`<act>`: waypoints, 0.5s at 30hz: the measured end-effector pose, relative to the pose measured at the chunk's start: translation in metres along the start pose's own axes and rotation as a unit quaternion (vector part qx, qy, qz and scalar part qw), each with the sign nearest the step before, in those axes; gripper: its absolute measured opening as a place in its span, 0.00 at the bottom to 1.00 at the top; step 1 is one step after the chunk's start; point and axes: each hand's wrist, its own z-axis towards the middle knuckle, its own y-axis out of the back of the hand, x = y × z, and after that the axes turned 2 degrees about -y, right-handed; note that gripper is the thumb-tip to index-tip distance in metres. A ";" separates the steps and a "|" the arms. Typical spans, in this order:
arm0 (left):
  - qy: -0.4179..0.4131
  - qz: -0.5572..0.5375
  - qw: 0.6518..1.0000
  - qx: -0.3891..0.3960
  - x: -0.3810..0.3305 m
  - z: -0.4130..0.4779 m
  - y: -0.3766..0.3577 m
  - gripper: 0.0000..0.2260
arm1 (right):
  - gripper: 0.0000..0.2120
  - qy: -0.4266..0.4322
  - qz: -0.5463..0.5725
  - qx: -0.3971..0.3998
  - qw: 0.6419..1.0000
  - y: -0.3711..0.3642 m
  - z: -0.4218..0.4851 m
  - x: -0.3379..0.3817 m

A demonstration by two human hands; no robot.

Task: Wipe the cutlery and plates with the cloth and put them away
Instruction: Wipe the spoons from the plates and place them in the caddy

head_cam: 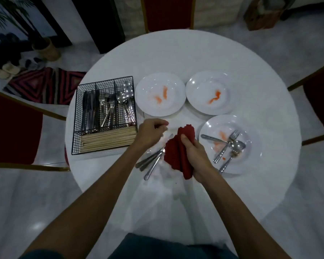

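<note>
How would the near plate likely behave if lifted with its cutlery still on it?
The plate looks stiff and glossy, probably slippery where the orange smears sit. The cutlery lies loose and crossed on it, so it would likely slide or clatter at any tilt.

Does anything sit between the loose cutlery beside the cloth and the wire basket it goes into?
Nothing visible does. The cutlery lies on bare table just right of the wire basket, whose top is open. Only the left hand is above that gap.
</note>
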 end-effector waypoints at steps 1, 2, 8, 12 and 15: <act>-0.002 0.001 1.000 0.010 -0.007 -0.008 -0.015 0.09 | 0.14 0.004 0.001 -0.008 1.000 0.013 -0.004 0.001; -0.001 0.007 1.000 0.021 -0.013 -0.015 -0.030 0.09 | 0.16 0.013 0.003 -0.017 1.000 0.027 -0.008 0.001; -0.014 0.082 0.992 0.097 -0.046 -0.063 -0.122 0.09 | 0.20 0.009 0.034 -0.080 0.996 0.114 -0.036 0.000; 0.070 0.157 0.969 0.178 -0.052 -0.080 -0.170 0.10 | 0.20 0.001 0.030 -0.102 0.994 0.163 -0.051 -0.005; 0.074 0.212 0.960 0.167 -0.051 -0.088 -0.194 0.19 | 0.20 0.001 0.038 -0.108 0.993 0.192 -0.057 -0.010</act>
